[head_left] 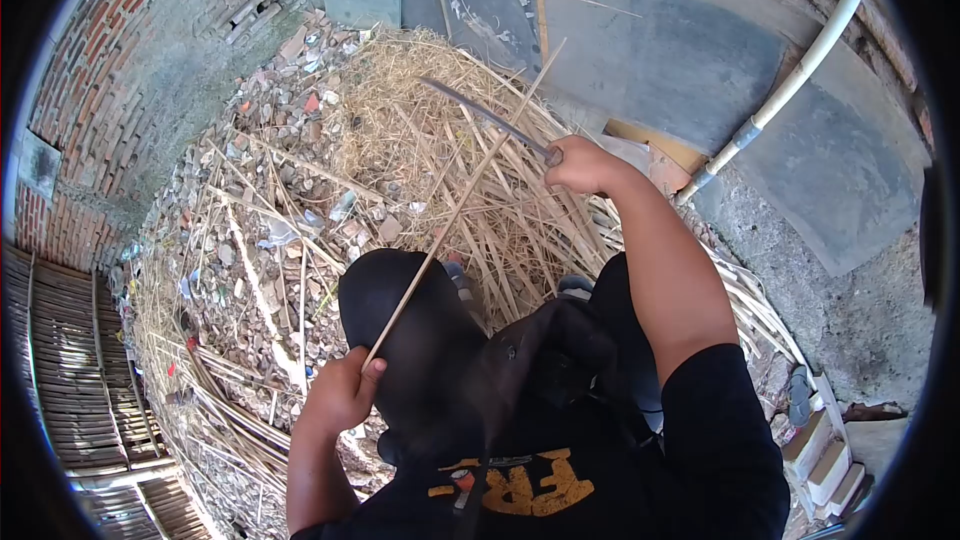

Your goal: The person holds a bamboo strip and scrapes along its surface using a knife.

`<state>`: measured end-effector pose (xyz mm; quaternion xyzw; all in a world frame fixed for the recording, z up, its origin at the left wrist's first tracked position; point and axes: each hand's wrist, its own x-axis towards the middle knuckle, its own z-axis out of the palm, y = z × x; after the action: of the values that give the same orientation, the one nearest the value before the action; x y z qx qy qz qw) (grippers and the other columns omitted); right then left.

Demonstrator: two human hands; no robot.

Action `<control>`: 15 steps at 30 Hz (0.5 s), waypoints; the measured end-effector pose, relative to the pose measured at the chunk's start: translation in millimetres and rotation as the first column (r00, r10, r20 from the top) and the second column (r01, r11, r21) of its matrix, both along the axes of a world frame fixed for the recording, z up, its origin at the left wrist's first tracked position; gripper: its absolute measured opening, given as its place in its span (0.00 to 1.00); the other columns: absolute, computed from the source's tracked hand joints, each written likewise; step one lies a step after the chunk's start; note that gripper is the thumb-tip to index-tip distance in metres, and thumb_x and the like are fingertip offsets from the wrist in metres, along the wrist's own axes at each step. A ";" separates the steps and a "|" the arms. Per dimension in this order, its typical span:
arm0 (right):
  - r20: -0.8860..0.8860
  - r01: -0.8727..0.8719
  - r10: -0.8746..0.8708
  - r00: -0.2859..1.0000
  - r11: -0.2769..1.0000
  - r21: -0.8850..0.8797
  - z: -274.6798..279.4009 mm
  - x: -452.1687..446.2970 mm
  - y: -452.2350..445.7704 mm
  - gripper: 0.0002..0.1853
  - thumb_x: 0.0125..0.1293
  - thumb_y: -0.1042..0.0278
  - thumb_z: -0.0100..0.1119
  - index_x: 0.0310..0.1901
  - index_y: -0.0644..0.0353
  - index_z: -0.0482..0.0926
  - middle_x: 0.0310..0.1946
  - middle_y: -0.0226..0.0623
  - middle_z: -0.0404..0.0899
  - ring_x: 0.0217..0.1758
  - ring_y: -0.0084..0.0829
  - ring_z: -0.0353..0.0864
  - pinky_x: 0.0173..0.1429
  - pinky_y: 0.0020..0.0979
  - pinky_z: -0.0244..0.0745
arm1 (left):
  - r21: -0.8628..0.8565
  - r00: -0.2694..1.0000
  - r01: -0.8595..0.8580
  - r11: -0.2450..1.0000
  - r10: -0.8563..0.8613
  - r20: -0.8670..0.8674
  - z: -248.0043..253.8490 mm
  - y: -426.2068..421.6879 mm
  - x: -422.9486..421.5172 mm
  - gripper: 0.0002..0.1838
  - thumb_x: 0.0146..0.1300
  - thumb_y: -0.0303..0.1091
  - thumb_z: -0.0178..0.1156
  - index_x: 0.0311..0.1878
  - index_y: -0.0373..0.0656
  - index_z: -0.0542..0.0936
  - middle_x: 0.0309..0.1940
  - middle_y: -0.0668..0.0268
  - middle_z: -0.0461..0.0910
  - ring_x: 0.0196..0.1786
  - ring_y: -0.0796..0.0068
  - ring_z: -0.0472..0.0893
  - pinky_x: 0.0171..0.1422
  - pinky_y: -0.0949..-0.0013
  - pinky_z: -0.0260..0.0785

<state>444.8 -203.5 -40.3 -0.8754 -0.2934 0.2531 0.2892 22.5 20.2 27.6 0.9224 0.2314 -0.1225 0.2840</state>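
The bamboo strip (430, 258) slants across the middle of the view, from its lower end in the left hand up and to the right, over the heap of cut pieces, to a free tip near the grey panels.

From the left, a brick wall (110, 140) with a patch of grey render stands at the edge, and below it a screen of dark slats (75, 370). Next comes rubble (235, 155), broken brick and stone with scraps of plastic and loose stalks among it. The left hand (340, 390) is in front of this, its fingers closed around the strip's lower end, thumb laid along it. Just to the right is a rounded dark-clothed shape, partly under the strip, and then the person's black shirt (640, 485) with orange lettering.

Further up lie dry straw (390, 75) and a tangle of split pieces (530, 210). Over them points a long blade (480, 112), which crosses the line of the strip; whether the two touch cannot be told. The right hand (585, 165) grips the blade's handle end, fingers wrapped tight.

Beyond are grey panels (650, 50), a pale pole (805, 70) leaning across them, and, at the lower right, a grey sandal (800, 395).
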 end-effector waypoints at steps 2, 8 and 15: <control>0.081 -0.187 0.188 0.979 0.982 -0.020 21.3 -25.9 5.4 0.21 0.57 0.61 0.72 0.50 0.65 0.85 0.36 0.45 0.86 0.42 0.40 0.87 0.48 0.43 0.79 | 0.041 1.000 0.025 0.999 -0.024 -0.014 -1.3 -2.0 -0.9 0.24 0.81 0.50 0.53 0.38 0.35 0.77 0.22 0.48 0.78 0.29 0.43 0.80 0.36 0.50 0.70; -0.064 -0.327 0.322 0.945 0.938 -0.118 34.9 -43.2 10.9 0.24 0.56 0.60 0.71 0.53 0.62 0.86 0.39 0.48 0.87 0.46 0.43 0.88 0.51 0.42 0.80 | -0.033 0.999 -0.004 0.999 0.005 0.044 -0.5 -5.3 -22.2 0.21 0.79 0.48 0.56 0.36 0.39 0.76 0.21 0.47 0.78 0.29 0.37 0.81 0.32 0.48 0.70; 0.000 -0.231 0.232 0.973 0.969 -0.090 31.9 -27.1 17.0 0.21 0.54 0.60 0.72 0.47 0.64 0.86 0.35 0.47 0.87 0.44 0.42 0.87 0.48 0.43 0.80 | -0.091 0.997 -0.058 0.994 0.063 0.054 -9.2 -6.6 -35.1 0.26 0.81 0.52 0.52 0.39 0.35 0.78 0.23 0.48 0.78 0.28 0.46 0.81 0.34 0.53 0.69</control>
<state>417.8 -186.5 -8.3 -0.8486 -0.3832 0.2933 0.2166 -12.6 13.6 18.4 0.9044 0.2453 -0.0980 0.3351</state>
